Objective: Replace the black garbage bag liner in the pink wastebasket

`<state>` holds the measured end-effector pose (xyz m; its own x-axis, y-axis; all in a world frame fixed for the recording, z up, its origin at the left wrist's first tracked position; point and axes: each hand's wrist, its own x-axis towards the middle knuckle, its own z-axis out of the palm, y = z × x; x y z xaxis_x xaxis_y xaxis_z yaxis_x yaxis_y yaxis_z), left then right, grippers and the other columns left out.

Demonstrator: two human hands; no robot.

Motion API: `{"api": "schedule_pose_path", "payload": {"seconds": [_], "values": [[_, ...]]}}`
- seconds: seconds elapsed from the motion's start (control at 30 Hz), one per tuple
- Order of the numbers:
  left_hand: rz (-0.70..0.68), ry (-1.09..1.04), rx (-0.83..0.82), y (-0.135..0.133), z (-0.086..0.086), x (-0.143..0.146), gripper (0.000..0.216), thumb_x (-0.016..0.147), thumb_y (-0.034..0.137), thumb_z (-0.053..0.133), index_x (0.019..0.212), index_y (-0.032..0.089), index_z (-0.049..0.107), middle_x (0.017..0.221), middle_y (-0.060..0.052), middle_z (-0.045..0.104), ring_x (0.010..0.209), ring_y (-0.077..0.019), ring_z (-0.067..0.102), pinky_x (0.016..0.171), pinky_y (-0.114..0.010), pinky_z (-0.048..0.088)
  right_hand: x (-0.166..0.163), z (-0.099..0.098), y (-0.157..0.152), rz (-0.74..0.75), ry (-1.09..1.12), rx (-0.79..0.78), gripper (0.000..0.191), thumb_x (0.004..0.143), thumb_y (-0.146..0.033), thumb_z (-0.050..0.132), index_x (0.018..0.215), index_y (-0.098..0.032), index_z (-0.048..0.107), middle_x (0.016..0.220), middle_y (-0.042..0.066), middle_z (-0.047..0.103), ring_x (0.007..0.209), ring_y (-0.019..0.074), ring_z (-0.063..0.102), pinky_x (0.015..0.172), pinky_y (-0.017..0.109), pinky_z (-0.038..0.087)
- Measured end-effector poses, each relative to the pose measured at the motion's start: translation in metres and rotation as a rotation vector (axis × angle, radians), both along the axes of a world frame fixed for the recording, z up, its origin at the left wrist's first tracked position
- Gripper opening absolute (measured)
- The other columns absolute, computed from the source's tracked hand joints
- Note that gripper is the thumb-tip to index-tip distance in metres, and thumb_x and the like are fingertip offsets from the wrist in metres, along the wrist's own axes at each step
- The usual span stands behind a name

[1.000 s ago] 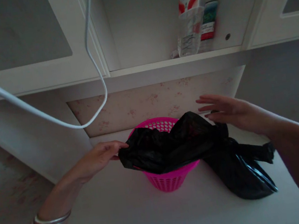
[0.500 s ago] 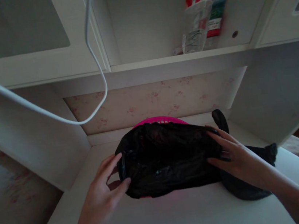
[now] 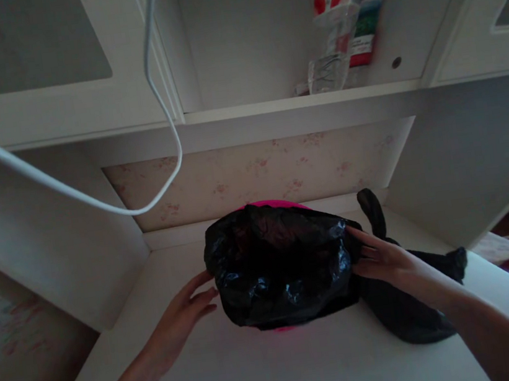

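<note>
A crinkled black plastic bag [image 3: 283,268] covered a bright pink plastic basket [image 3: 284,201] on the white table [image 3: 259,371], directly between the two grips. The left grip [image 3: 183,309] and right grip [image 3: 380,258] were both apart, fingers spread against the bag's sides. A second black plastic bag [image 3: 409,317] lay just beyond the right grip.

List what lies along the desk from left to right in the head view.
left hand → black bag pulled over the pink basket → right hand
</note>
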<state>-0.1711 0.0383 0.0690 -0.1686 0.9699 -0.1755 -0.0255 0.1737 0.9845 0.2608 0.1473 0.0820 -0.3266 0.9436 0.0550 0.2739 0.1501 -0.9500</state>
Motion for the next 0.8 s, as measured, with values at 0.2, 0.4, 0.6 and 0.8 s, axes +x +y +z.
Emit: {"api": "schedule_pose_path", "payload": {"seconds": [0.2, 0.4, 0.6, 0.8], "values": [[0.264, -0.185, 0.205, 0.047, 0.036, -0.018, 0.034, 0.081, 0.045, 0.082, 0.103, 0.021, 0.072, 0.126, -0.009, 0.072, 0.111, -0.0248, 0.070, 0.094, -0.037, 0.057, -0.008, 0.029, 0.002, -0.326, 0.403, 0.157, 0.018, 0.076, -0.046, 0.085, 0.088, -0.033, 0.081, 0.157, 0.002, 0.058, 0.150, 0.0370, 0.047, 0.126, 0.057, 0.031], [0.128, -0.124, 0.181, 0.102, 0.053, 0.004, 0.046, 0.073, 0.051, 0.084, 0.104, 0.017, 0.079, 0.120, -0.012, 0.078, 0.112, -0.0286, 0.069, 0.087, -0.033, 0.053, -0.051, 0.037, 0.026, -0.263, 0.354, -0.094, 0.043, 0.070, -0.054, 0.086, 0.106, -0.032, 0.084, 0.143, 0.004, 0.070, 0.135, 0.0335, 0.063, 0.117, 0.048, 0.046], [0.078, -0.060, 0.108, 0.087, 0.050, 0.013, 0.043, 0.065, 0.042, 0.088, 0.099, 0.017, 0.081, 0.098, -0.008, 0.082, 0.092, -0.0264, 0.072, 0.079, -0.033, 0.051, -0.055, 0.025, 0.041, -0.269, 0.258, -0.074, 0.042, 0.076, -0.052, 0.080, 0.110, -0.028, 0.083, 0.129, 0.006, 0.077, 0.126, 0.0326, 0.068, 0.116, 0.051, 0.047], [0.077, -0.077, -0.047, 0.039, 0.044, 0.008, 0.034, 0.071, 0.044, 0.086, 0.092, 0.019, 0.076, 0.075, 0.002, 0.072, 0.066, -0.0154, 0.062, 0.059, -0.025, 0.042, -0.059, 0.030, 0.038, -0.225, 0.154, 0.028, 0.032, 0.080, -0.045, 0.077, 0.107, -0.029, 0.084, 0.136, 0.004, 0.072, 0.138, 0.0320, 0.058, 0.127, 0.049, 0.029]]}}
